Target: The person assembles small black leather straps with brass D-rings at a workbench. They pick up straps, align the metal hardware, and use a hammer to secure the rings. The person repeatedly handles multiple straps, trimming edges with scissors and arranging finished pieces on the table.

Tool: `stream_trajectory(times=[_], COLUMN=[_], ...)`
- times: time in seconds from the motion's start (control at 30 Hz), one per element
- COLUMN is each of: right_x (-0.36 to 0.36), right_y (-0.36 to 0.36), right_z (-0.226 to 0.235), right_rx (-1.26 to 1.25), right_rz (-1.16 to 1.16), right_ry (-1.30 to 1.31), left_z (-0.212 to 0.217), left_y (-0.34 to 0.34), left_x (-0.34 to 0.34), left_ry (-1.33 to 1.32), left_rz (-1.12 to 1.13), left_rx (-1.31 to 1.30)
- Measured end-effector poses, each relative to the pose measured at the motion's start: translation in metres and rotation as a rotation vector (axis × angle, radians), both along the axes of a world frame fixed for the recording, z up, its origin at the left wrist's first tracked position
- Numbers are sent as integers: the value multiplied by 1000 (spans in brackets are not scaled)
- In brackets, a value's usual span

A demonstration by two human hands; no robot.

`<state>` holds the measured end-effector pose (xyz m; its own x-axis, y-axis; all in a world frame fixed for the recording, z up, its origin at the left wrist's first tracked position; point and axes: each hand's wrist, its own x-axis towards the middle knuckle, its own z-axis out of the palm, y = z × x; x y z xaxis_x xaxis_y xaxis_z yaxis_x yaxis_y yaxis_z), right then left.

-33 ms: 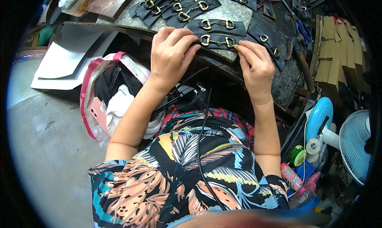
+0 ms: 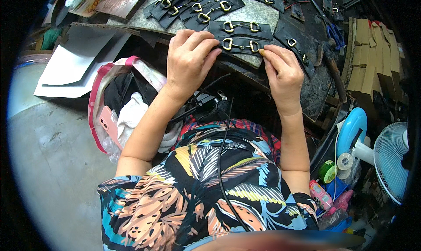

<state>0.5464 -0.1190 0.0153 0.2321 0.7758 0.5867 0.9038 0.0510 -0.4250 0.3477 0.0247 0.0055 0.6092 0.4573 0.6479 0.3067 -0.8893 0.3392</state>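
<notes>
Both hands work at the near edge of a grey stone slab [image 2: 258, 12]. A black leather strap with a gold metal bit buckle [image 2: 239, 45] lies there. My left hand [image 2: 190, 60] covers and grips the strap's left end with curled fingers. My right hand [image 2: 283, 71] pinches its right end between thumb and fingertips. Several more black straps with gold buckles [image 2: 239, 27] lie in rows just beyond, reaching to the slab's far side.
Blue-handled scissors [image 2: 335, 32] and a hammer [image 2: 331, 62] lie right of the slab, beside stacked cardboard pieces [image 2: 372, 45]. A fan [image 2: 390, 159] and a green tape roll [image 2: 326, 172] sit low right. A pink bag [image 2: 109, 106] and white sheets [image 2: 74, 62] are left.
</notes>
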Motion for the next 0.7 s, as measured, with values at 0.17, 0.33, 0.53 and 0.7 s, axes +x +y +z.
stream_trajectory(times=[0.17,0.33,0.53,0.7], right_x=[0,10,59,144], right_y=[0,-6,-54,-101], right_z=[4,11,26,19], right_rx=[-37,-65,-93,-586], right_rz=[17,8,-193,-789], right_ry=[37,293,74,-259], left_z=[-5,3,13,8], left_y=[4,2,-4,-4], left_x=[-3,-5,-4,17], left_ry=[4,86,105,-21], left_rz=[-25,-22,-23,-102], left_rx=[83,111,80,72])
